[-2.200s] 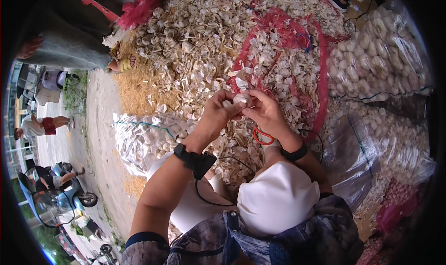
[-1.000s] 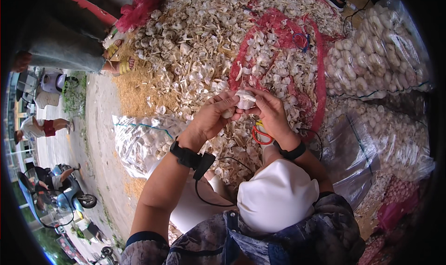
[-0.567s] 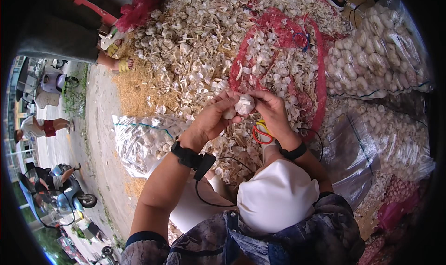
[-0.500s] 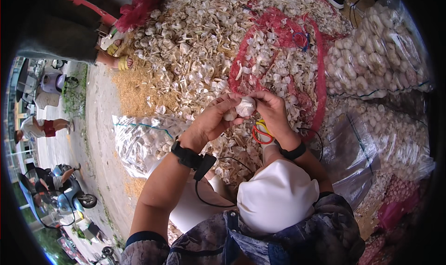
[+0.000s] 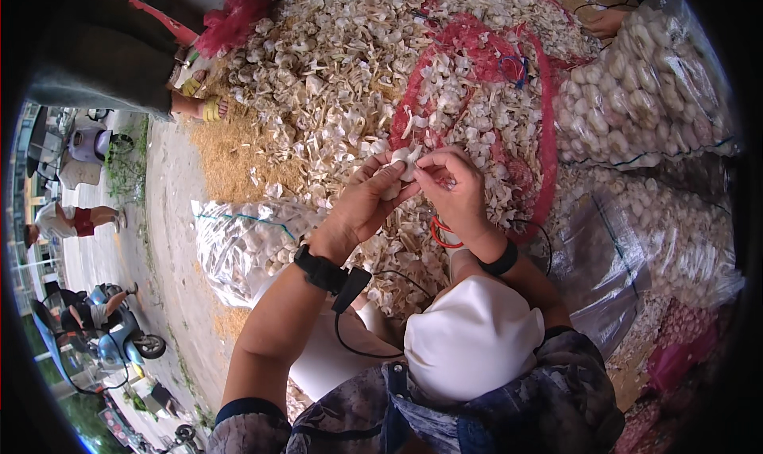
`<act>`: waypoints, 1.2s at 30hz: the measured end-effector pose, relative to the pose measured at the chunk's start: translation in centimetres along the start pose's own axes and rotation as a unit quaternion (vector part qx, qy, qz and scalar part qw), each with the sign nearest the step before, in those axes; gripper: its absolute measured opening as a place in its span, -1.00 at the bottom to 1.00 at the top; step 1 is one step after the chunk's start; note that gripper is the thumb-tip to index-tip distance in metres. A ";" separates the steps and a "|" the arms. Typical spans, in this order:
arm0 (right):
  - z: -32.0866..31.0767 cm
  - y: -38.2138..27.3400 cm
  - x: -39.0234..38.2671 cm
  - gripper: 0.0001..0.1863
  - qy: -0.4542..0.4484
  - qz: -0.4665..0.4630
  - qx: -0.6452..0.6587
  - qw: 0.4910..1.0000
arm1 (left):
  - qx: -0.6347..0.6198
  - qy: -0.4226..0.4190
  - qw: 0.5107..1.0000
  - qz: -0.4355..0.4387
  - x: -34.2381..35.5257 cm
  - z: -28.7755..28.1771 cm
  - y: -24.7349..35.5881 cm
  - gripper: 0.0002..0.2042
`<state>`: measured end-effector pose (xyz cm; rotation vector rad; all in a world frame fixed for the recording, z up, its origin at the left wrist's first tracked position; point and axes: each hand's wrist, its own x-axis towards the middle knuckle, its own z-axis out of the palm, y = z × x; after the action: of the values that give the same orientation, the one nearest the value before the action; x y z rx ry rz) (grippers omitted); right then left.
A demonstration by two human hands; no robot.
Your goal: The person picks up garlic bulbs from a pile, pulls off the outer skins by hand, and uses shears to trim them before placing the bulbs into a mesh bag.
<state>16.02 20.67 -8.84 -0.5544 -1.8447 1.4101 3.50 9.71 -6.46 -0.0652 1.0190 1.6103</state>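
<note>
My left hand (image 5: 362, 207) holds a white garlic bulb (image 5: 406, 157) between thumb and fingers. A second pale, round piece (image 5: 390, 190), seemingly garlic too, sits lower in the same hand. The fingers of my right hand (image 5: 455, 190) are pinched together at the bulb's right side, touching its skin. Below my right hand a red loop (image 5: 442, 233) like a tool handle shows, partly hidden by the wrist. Loose garlic skins (image 5: 334, 96) lie in a thick heap beneath and beyond both hands.
Plastic bags of garlic stand at the right (image 5: 644, 88) and left (image 5: 246, 239). Red netting (image 5: 548, 136) lies on the heap. A co-worker's sandalled foot (image 5: 203, 106) is at the far left, another person's hand (image 5: 608, 23) at the far right. Scooters (image 5: 119, 331) stand on the street.
The bulb has tilted and moved slightly left and away. My right hand has shifted left, its fingers now pinching the bulb's side. A person's hand has appeared at the far right.
</note>
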 end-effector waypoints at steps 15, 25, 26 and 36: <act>-0.7 1.3 -0.4 -0.82 -0.020 0.091 0.190 0.977 | 0.074 -0.038 0.996 -0.027 0.2 -0.6 0.5 -0.79; -1.3 0.5 -1.1 -0.80 -0.164 0.102 0.075 0.978 | 0.261 -0.021 0.965 -0.028 0.0 -1.1 0.3 -0.62; -1.5 0.4 -1.0 -0.79 -0.189 0.119 0.056 0.973 | 0.309 -0.008 0.950 -0.037 0.0 -1.0 0.4 -0.59; -1.4 0.6 -0.8 -0.69 -0.164 0.207 0.125 0.956 | 0.380 -0.029 0.922 0.060 -0.3 -0.2 -0.2 -0.55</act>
<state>17.58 21.12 -9.45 -0.6291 -1.8239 2.0914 3.66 9.30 -6.52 0.5776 1.5590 1.2139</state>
